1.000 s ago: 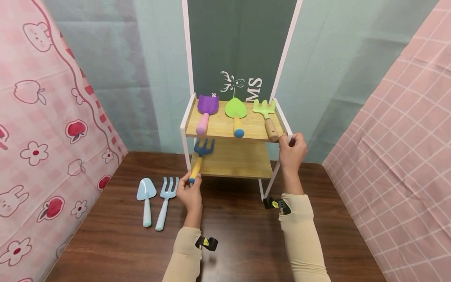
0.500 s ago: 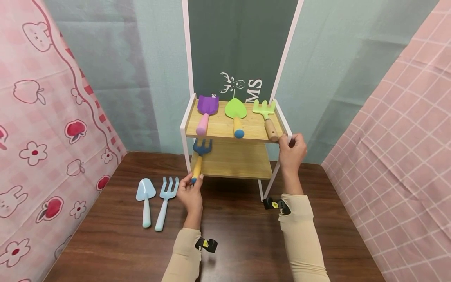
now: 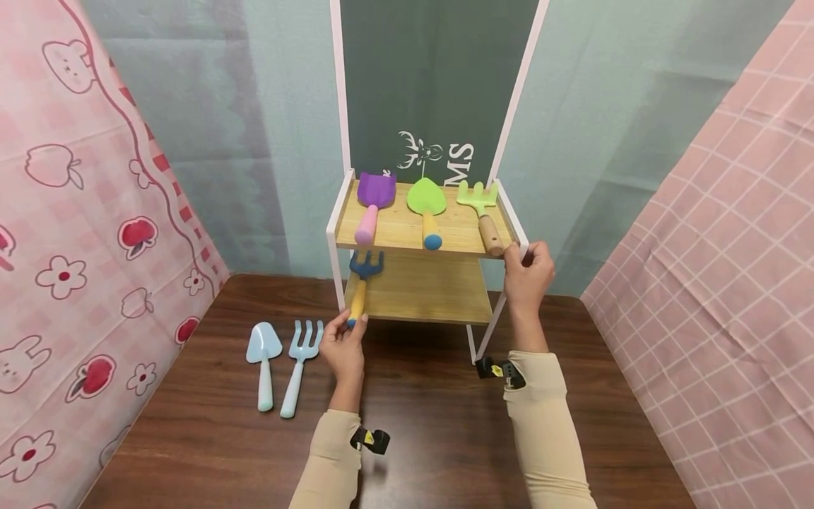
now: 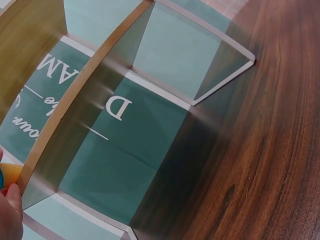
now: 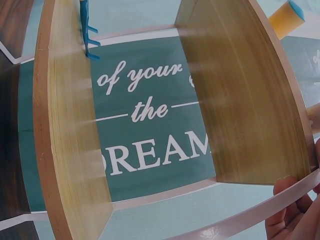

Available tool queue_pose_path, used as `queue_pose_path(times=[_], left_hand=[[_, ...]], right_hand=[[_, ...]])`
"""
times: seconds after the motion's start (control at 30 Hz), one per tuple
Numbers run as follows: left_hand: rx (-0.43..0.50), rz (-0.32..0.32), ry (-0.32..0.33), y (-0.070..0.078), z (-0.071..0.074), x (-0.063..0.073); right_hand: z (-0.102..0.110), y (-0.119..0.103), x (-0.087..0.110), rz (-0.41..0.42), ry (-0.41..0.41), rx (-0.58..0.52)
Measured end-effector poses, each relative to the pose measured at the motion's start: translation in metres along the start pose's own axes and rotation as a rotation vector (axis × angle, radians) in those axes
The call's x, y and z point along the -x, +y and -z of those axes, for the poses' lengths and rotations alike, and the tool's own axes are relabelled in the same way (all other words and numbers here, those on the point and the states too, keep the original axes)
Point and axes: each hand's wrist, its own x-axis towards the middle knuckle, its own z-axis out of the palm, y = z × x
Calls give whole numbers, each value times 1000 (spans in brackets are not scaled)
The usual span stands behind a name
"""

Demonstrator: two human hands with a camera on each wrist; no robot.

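Note:
My left hand (image 3: 343, 350) pinches the butt of a yellow handle belonging to a hand fork (image 3: 359, 297) with dark blue tines. The fork lies over the left side of the rack's lower shelf (image 3: 426, 290), tines toward the back. In the left wrist view, thumb and fingers (image 4: 12, 210) show at the shelf's front edge. My right hand (image 3: 529, 277) grips the white frame at the upper shelf's front right corner. On the upper shelf sit a purple shovel (image 3: 376, 189) with pink handle, a green trowel (image 3: 426, 196) with yellow handle, and a light green rake (image 3: 478, 199) with wooden handle.
A light blue trowel (image 3: 263, 346) and a light blue hand fork (image 3: 305, 346) lie on the dark wooden table (image 3: 439, 431), left of the rack. Behind the rack hangs a dark green printed panel (image 3: 439, 78). Pink cloths (image 3: 718, 283) border both sides.
The fork's handle end has shifted slightly right and inward with my left hand, so the fork lies straighter on the lower shelf. My right hand has stayed at the corner.

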Motion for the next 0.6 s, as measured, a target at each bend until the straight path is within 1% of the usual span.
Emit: queue_pose_path(times=[0.27,0.4,0.53,0.6], left_hand=[[-7,15,-6,4,-1,-1],[-8,33,-9,6,-2,-1],[-30,46,-23,4,0,-3],[-34,53,-37,-2,3,-5]], right_hand=[[0,0,0,-4,0,4],[0,0,0,-4,0,-1],[0,1,0,-5,3,3],[0,1,0,-4,3,7]])
